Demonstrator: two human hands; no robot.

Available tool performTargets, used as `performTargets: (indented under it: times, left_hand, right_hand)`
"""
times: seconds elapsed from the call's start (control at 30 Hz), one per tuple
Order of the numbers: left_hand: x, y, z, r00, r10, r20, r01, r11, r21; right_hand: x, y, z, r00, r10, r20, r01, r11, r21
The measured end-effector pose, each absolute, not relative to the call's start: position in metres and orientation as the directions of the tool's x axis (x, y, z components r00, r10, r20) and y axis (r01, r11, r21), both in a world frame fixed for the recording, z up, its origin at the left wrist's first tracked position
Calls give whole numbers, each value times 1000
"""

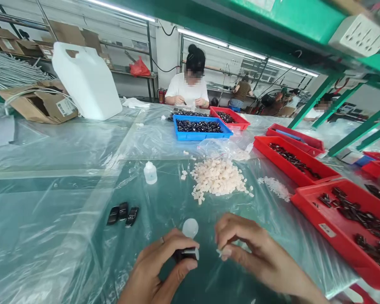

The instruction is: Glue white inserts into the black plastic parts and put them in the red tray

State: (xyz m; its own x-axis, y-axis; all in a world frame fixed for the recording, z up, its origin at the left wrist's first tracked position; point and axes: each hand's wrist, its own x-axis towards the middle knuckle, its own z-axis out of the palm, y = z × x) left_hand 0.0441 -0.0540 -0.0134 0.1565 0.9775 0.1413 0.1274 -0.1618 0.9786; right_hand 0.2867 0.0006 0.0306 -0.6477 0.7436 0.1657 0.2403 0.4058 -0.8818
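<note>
Between the thumb and fingers of my left hand (164, 266) is a small black glossy case (187, 253) with a silvery end. To its right, my right hand (247, 247) pinches a tiny whitish piece (220, 252); its exact kind is too small to make out. The two hands are apart. Just beyond my left fingers sits a round, whitish translucent disc or cap (190, 228). Three black glossy cases (123, 213) lie on the plastic-covered table to the left. Past my hands is a heap of small cream-coloured pieces (220, 177).
A small translucent bottle (150, 173) stands left of the heap. Red trays (307, 202) of dark parts line the right side. A blue tray (196, 136) stands farther back, before a seated person (190, 86). A large white jug (87, 82) is at back left.
</note>
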Motion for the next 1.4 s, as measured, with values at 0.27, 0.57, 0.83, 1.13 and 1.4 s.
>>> performTargets:
  times: [0.27,0.57,0.83,1.13,1.4]
  left_hand:
    - [36,-50,-15,349,911,219,14,-239,971]
    - [38,-51,-14,336,914,229,4,-244,970]
    - [38,-52,-9,369,924,96,-27,-92,995]
    - [39,-47,-6,401,907,129,-11,-136,991]
    - [39,-48,-7,358,919,162,80,-203,976]
  right_hand:
    - [260,4,40,-769,611,190,163,475,-865]
    - [257,8,40,-781,615,113,201,418,-886]
    - [255,12,32,-782,618,87,168,343,-924]
    - [255,11,28,-790,603,113,144,362,-921]
    - [253,8,25,-776,621,110,226,437,-871]
